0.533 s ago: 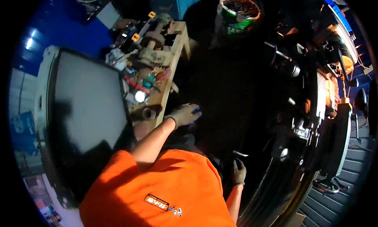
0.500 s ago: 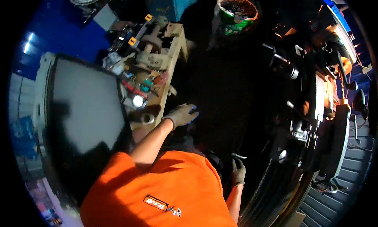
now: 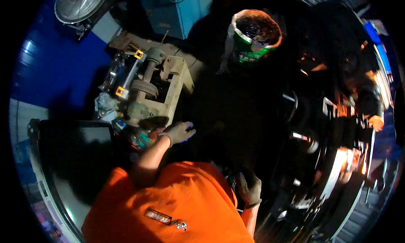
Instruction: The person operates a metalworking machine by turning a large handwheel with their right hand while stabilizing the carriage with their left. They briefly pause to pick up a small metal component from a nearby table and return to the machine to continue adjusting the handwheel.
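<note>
One bank of machinery (image 3: 335,175) fills the right side, dark and motion-blurred. One dark panel (image 3: 78,154) in a pale frame stands at the lower left. Between them, nearer the panel, is one wooden bench (image 3: 174,93). Beyond it are one blue cabinet (image 3: 175,16), one green bucket (image 3: 247,53) with dark contents, and, at the upper left, one fan (image 3: 80,6).

Two hands show, both gloved. The left hand (image 3: 180,133) is beside the bench's near right edge, its fingers loosely stretched out; whether it touches the edge, I cannot tell. The right hand (image 3: 249,188) is low, by the person's right side, its fingers in shadow, so I cannot tell its state.

On the bench are one wheel (image 3: 144,88) on a shaft and one black bar (image 3: 130,73) with two yellow ends. One teal item (image 3: 142,140) lies just left of the left hand.
</note>
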A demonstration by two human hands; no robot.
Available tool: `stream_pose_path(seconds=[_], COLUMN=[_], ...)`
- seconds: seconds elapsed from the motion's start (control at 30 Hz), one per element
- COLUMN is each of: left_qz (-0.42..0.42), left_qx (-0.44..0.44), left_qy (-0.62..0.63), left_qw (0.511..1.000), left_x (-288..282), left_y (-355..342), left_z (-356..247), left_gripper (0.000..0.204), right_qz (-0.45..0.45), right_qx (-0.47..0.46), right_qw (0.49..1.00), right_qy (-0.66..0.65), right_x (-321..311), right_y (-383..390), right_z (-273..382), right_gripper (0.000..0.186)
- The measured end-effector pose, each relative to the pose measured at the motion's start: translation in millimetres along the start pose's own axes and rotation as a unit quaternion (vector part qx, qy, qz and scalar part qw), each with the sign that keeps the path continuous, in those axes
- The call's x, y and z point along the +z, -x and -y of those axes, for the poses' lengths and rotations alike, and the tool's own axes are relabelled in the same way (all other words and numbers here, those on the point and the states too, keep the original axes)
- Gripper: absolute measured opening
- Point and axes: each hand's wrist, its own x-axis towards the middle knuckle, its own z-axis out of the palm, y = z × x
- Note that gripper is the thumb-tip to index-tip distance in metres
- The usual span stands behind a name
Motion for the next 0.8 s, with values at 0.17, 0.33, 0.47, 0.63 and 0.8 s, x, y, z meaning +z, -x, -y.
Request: stream_pose_path(seconds=[0.17,0.33,0.47,0.63,0.8], left_qz=[-0.043,-0.050,-0.062,-0.255,-0.320], left_qx=[-0.001,-0.005,-0.013,0.076,-0.019], left_qy=[-0.024,-0.002,0.020,-0.117,0.090], left_qw=[0.999,0.999,0.998,0.957,0.943], left_x=[-66,-113,-141,-215,-249], left_y=[-60,-110,-167,-222,-294], left_z=[-28,-56,-43,-55,-3], left_gripper=[0.057,0.056,0.056,0.052,0.051], right_qz=[0.007,0.004,-0.004,0.063,0.123], right_qx=[0.029,0.050,-0.003,-0.039,0.092], right_qw=[0.992,0.990,0.999,0.997,0.980], right_qy=[-0.123,-0.129,-0.041,0.009,-0.125], right_x=[-37,-58,-52,-34,-8], right_y=[-87,-161,-240,-362,-493], right_z=[83,120,126,170,188], right_gripper=[0.040,0.037,0.034,0.032,0.033])
